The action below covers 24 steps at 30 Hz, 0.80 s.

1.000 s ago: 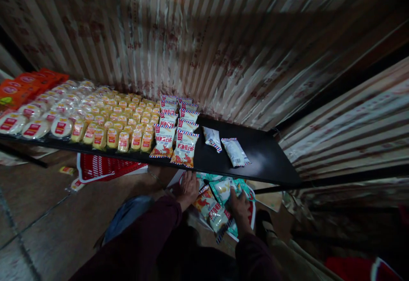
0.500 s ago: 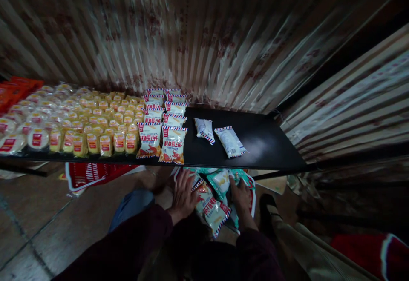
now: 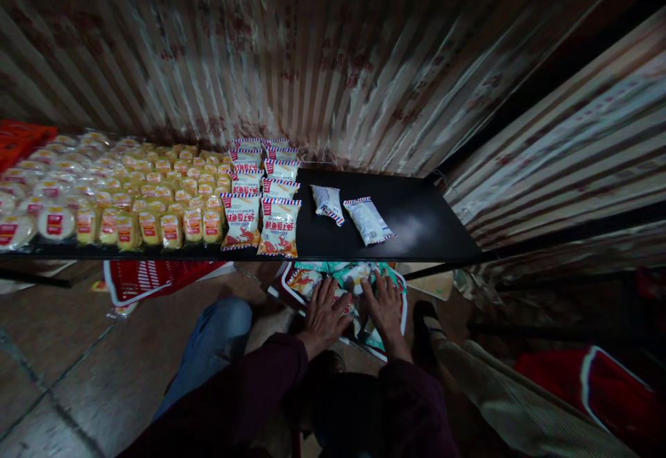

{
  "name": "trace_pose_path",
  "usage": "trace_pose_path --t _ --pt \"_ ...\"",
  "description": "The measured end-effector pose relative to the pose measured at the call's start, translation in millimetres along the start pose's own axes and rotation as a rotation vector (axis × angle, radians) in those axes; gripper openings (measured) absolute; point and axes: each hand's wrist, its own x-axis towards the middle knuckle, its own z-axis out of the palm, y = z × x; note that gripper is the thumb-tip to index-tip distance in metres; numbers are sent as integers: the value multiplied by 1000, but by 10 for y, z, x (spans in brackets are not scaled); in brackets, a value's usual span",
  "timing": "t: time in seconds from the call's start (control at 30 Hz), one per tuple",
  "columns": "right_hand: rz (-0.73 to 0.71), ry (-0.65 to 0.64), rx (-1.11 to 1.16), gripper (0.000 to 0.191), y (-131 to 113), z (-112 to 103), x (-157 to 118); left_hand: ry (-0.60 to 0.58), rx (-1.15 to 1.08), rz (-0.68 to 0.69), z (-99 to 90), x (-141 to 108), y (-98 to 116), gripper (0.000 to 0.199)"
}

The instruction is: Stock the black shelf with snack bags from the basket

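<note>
Below the front edge of a black shelf (image 3: 427, 218), a basket (image 3: 404, 316) with a white rim holds green and white snack bags (image 3: 351, 274). My left hand (image 3: 327, 311) lies over the bags with its fingers spread. Beside it, my right hand (image 3: 385, 305) rests palm down on them, fingers apart. An orange and white bag (image 3: 303, 282) shows left of my left hand. On the shelf, two rows of white shrimp-print bags (image 3: 279, 229) stand upright, and two pale bags (image 3: 368, 221) lie to their right.
Yellow wrapped cakes (image 3: 148, 225) and round white packs (image 3: 56, 222) fill the shelf's left part, with orange packages (image 3: 23, 140) beyond. A red basket (image 3: 140, 281) lies on the floor. A striped curtain (image 3: 291, 48) hangs behind. Another person's trousered leg (image 3: 499, 388) is at the right.
The shrimp-print bag that lay between my hands on the pile has dropped lower and is mostly covered. My left hand has moved right, closer to my right hand. The view has shifted slightly.
</note>
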Motion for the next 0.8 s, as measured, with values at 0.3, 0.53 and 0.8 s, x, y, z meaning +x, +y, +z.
trace_pose_path --t 0.3,0.53,0.8 --pt "463 -13 97 60 -644 -35 -151 -58 -124 -113 -79 -2 90 68" --pt "483 129 114 52 -567 35 -88 131 -14 -311 -397 -5 -384 45" --pt "484 209 108 51 -562 75 -11 131 -12 -541 -352 284 -970 34"
